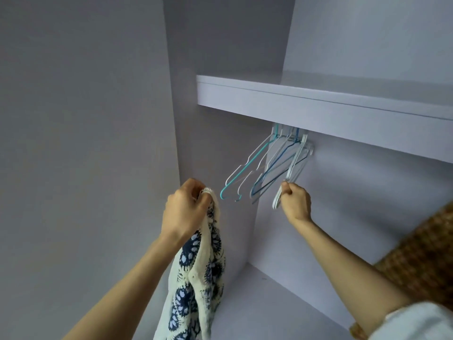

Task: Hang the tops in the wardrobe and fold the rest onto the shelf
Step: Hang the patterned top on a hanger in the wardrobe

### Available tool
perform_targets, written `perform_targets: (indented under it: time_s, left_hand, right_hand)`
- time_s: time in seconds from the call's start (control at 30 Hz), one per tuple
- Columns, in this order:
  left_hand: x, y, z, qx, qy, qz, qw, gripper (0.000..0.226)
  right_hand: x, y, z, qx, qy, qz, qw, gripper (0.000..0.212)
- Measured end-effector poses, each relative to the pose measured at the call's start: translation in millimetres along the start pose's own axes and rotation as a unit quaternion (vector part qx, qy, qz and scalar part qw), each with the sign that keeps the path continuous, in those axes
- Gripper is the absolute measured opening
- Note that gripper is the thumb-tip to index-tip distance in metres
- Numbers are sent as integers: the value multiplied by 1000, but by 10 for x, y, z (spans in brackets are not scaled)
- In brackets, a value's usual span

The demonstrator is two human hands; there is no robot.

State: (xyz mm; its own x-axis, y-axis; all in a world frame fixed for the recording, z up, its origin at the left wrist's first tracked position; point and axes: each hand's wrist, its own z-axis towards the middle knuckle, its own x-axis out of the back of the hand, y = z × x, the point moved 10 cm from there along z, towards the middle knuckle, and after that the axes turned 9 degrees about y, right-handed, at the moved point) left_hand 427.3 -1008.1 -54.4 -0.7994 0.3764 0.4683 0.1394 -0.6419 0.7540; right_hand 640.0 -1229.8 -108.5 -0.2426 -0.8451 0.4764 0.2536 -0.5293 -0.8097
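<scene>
The left hand (pixel 186 209) grips the patterned top (pixel 196 278), bunched and hanging below it; the right hand (pixel 295 201) pinches the end of a white hanger (pixel 291 173) on the rail — best lifted hook-first, clear of its neighbours, then fed into the neckline.

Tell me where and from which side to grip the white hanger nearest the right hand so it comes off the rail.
Grip the white hanger at its lower corner, where the right hand already pinches it, coming from below and the front. It hangs tilted toward the camera with that end lowest and free; its hook sits tucked under the shelf among the other hangers.
</scene>
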Motion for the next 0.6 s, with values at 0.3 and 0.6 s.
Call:
perform_targets:
  time_s: [0.3, 0.6]
  left_hand:
    - [-24, -85, -23, -8, -42, -7, 999, 8]
    - [5, -93, -25, -21, -70, -18, 997, 7]
  right_hand:
    - [-37, -61, -62, -53, 1, 113, 992, 39]
    - [92, -94, -108, -49, 25, 55, 997, 39]
